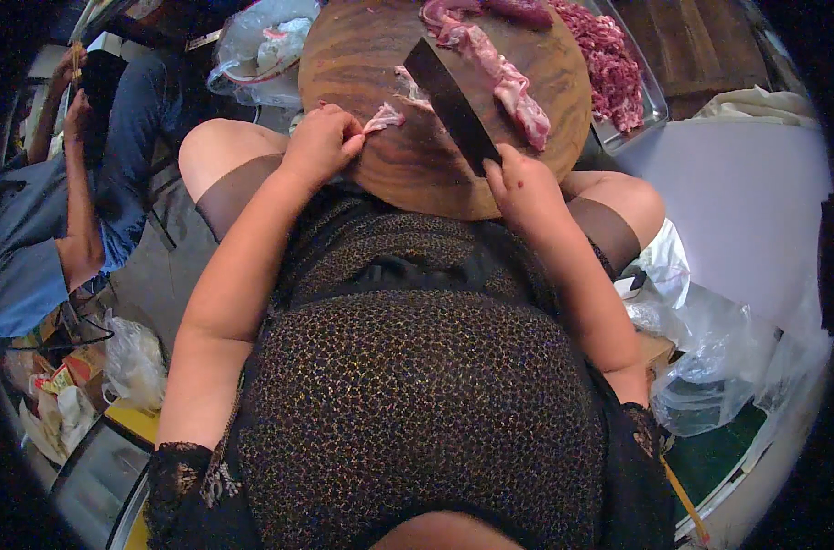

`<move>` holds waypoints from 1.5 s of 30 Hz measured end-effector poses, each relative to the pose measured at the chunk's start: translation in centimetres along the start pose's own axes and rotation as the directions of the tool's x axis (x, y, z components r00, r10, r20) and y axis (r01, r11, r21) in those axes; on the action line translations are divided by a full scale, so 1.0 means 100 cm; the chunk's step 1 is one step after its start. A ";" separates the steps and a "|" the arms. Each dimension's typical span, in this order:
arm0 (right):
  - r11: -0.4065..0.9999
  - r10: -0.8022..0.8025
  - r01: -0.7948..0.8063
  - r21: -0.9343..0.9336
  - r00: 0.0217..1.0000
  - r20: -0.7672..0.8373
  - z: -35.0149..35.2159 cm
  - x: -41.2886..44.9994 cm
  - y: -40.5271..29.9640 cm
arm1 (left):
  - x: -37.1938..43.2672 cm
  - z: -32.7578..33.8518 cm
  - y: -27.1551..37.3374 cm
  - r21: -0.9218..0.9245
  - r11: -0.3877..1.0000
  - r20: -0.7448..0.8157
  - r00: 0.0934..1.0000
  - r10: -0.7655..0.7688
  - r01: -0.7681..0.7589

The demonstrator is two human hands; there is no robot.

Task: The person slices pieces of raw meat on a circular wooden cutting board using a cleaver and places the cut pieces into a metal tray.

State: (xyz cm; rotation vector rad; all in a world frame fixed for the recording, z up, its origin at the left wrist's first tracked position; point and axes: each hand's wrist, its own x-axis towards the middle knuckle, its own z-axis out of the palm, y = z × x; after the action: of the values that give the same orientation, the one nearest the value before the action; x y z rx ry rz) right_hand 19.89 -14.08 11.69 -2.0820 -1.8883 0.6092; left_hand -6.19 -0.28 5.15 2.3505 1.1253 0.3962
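A round wooden chopping board (417, 172) lies in front of me, at my knees. Between the thumb and fingers of my left hand (325, 141) is the end of a small pale scrap of meat (388, 117), over the board's left side. My right hand (525, 180) grips a cleaver (452, 103) by its handle end, the dark blade slanting up and left above the wood. Another scrap of meat (408, 84) shows partly behind the blade. To the right of the cleaver stretches a long strip of raw, fatty meat (503, 82). A darker red piece (520, 9) is at the far edge.
Beyond the board's right side, a metal tray (654, 103) holds ground meat (606, 65). A clear plastic bag (252, 58) sits at the upper left. Another person (28, 227) sits at the left, holding thin sticks. Plastic wrapping (709, 378) lies beside a pale surface (740, 199) at the right.
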 end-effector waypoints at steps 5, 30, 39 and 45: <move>0.998 -0.023 0.020 0.059 0.998 0.051 -0.014 -0.022 -0.012 | -0.005 -0.001 -0.002 -0.003 1.000 0.024 1.000 0.014 -0.014; 0.988 -0.145 0.152 -0.009 0.959 0.242 0.020 0.060 -0.039 | 0.006 -0.014 0.025 0.123 0.992 0.089 0.996 -0.008 -0.003; 0.786 0.224 -0.145 0.601 0.973 -0.058 -0.052 0.004 0.063 | 0.102 0.032 -0.006 0.155 0.986 -0.048 0.997 -0.053 0.060; 0.546 0.351 -0.158 0.823 0.935 -0.053 -0.074 0.012 0.131 | 0.097 0.054 0.064 0.135 0.974 0.110 0.980 0.167 -0.181</move>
State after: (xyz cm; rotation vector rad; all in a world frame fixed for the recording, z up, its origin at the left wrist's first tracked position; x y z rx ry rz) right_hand 34.96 -13.80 11.90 -1.6668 -0.8641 1.0285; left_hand 6.33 2.26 4.61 2.5755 0.9338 0.2641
